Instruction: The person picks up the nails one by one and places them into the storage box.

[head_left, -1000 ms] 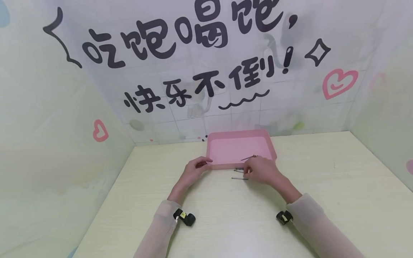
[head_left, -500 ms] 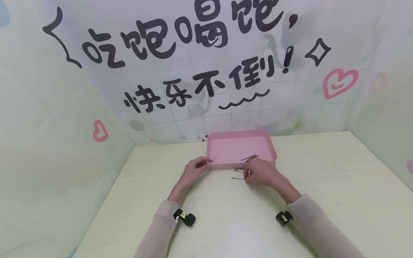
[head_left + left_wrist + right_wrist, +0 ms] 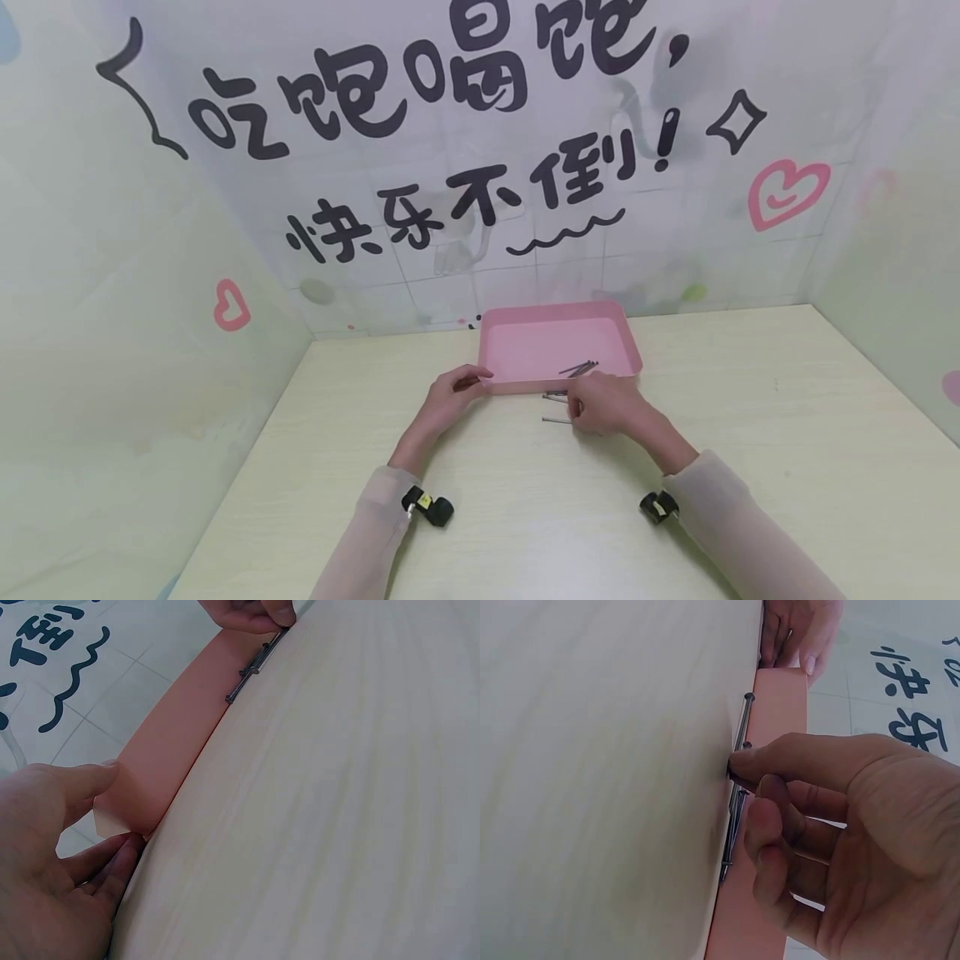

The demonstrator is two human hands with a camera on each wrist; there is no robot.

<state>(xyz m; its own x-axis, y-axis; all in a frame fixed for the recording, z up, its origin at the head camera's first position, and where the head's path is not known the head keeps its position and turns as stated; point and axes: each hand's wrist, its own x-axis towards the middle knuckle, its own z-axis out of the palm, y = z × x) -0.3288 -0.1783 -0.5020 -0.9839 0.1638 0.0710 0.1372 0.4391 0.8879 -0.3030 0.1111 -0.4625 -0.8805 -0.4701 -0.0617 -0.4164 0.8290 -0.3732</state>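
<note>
A shallow pink tray (image 3: 540, 387) stands at the back of the table. My left hand (image 3: 456, 396) holds its near left corner; in the left wrist view the thumb (image 3: 94, 780) lies at the upper edge and the fingers curl at the lower corner. My right hand (image 3: 611, 404) is low over the table at the tray's front wall, thumb and forefinger pinching a metal nail (image 3: 556, 421), whose head end sticks out to the left. More nails (image 3: 735, 821) lie along the front wall outside the tray. Several nails (image 3: 579, 367) lie inside it, near the front right.
The pale wooden table (image 3: 510, 517) reaches a printed cloth backdrop (image 3: 360, 292) right behind the tray. Similar cloth walls stand at left and right. Small black cameras (image 3: 429, 506) sit on both sleeves.
My right hand has shifted slightly toward the table's front, and the pinched nail has moved a little with it. More nails in the tray have come into view. My left hand stays put.
</note>
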